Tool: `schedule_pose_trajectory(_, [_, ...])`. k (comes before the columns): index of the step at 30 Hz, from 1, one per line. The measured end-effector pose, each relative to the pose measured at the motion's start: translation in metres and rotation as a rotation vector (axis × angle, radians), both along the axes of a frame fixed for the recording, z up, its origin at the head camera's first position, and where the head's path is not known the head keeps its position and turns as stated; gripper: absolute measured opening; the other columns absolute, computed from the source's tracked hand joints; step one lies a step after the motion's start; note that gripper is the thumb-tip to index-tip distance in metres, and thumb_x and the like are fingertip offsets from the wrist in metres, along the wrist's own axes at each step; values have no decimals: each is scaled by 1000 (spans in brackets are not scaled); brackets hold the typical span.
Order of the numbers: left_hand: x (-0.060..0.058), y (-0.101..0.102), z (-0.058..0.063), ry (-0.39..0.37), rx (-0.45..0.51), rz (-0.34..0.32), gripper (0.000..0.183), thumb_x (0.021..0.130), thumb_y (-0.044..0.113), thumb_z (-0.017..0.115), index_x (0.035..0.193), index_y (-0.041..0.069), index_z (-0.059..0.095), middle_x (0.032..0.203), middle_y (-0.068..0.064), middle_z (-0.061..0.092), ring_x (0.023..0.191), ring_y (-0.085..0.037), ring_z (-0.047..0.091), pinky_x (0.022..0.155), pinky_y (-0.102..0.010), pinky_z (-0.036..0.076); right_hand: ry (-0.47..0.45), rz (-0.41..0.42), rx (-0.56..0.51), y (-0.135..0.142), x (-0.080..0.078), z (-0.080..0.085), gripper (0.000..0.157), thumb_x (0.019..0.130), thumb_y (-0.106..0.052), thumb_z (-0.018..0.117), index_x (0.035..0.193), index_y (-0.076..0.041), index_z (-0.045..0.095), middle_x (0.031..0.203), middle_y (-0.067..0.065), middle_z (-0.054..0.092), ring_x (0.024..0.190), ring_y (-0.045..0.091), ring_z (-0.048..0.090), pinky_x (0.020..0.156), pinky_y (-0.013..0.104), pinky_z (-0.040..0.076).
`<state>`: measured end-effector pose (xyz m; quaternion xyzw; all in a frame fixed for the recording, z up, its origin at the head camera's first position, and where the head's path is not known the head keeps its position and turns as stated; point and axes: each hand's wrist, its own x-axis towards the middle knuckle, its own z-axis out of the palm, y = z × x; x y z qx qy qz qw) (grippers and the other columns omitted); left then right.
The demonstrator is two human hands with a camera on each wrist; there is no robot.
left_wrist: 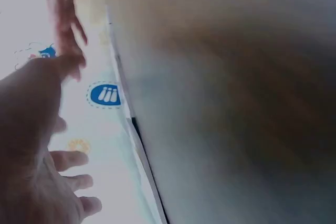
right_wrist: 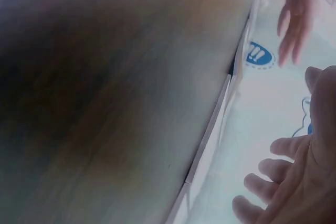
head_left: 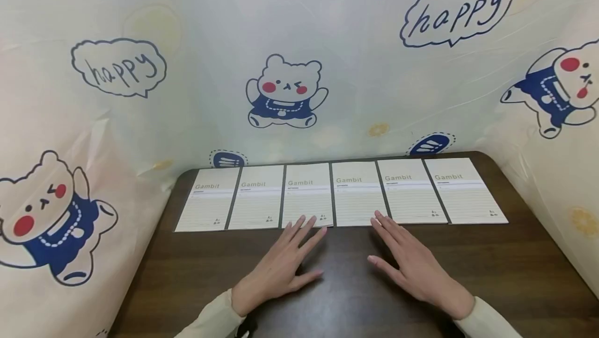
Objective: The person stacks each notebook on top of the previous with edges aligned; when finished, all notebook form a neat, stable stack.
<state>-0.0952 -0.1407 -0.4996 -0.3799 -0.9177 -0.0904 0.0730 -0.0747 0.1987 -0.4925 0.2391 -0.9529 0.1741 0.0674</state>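
Observation:
Several white notebooks marked "Gambit" stand side by side in a row along the far part of the table. My left hand (head_left: 287,262) has its fingers spread, the tips by the lower edge of the third notebook (head_left: 306,200) from the left. Opposite it, my right hand (head_left: 412,265) spreads its fingers, with the tips near the lower right corner of the fourth notebook (head_left: 357,203). Neither hand holds anything. In the left wrist view the left hand (left_wrist: 37,166) appears above the table; the right wrist view shows the right hand (right_wrist: 294,182) likewise.
A dark brown wooden table (head_left: 346,296) fills the lower view. Around its back and sides hangs a pale curtain (head_left: 206,93) printed with bears and "happy" bubbles. The leftmost notebook (head_left: 208,203) and rightmost notebook (head_left: 468,197) lie near the table's side edges.

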Motion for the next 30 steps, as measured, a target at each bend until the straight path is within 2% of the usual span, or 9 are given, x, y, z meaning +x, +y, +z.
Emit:
schedule_pose_trajectory(5, [-15,19,-1,-35,34,-26,78,103,52,60,163,9,35,169,-15,37,156,-35,36,125,-54,36,-125,-40,-90,4,-12,-6,78,105,-57,53,165,-12,30,174,8,27,157,36,35,119,56,41])
schedule_pose_trajectory(9, [-27,39,1,-73,-5,-44,76,104,53,58,160,7,40,168,-13,38,156,-30,38,126,-49,35,-217,-72,-121,8,-22,-12,80,105,-60,49,165,-10,30,173,11,28,158,38,31,119,60,39])
schedule_pose_trajectory(13, [-37,58,-1,-123,-64,-41,78,104,56,55,161,5,38,170,-13,35,158,-27,36,128,-45,33,-263,-75,-119,10,-27,-20,82,104,-62,48,165,-10,31,172,13,29,159,38,30,120,62,37])
schedule_pose_trajectory(21, [-47,73,-5,-189,-177,-24,81,104,60,52,162,4,35,171,-12,31,159,-26,32,128,-44,32,-233,-15,-77,10,-30,-24,78,105,-56,52,161,-4,36,170,13,33,158,38,31,124,63,28])
schedule_pose_trajectory(26, [-48,77,0,-218,-226,-25,85,102,61,55,162,4,34,172,-12,30,160,-25,32,129,-43,32,-220,-12,-63,10,-29,-22,77,105,-55,54,161,-4,37,170,14,35,158,38,32,124,63,30])
schedule_pose_trajectory(30, [-43,80,6,-211,-267,-27,92,99,66,56,162,3,35,171,-14,32,159,-26,33,127,-41,35,-219,-7,-49,10,-27,-20,80,104,-57,55,160,-2,38,169,15,36,157,38,33,124,62,30])
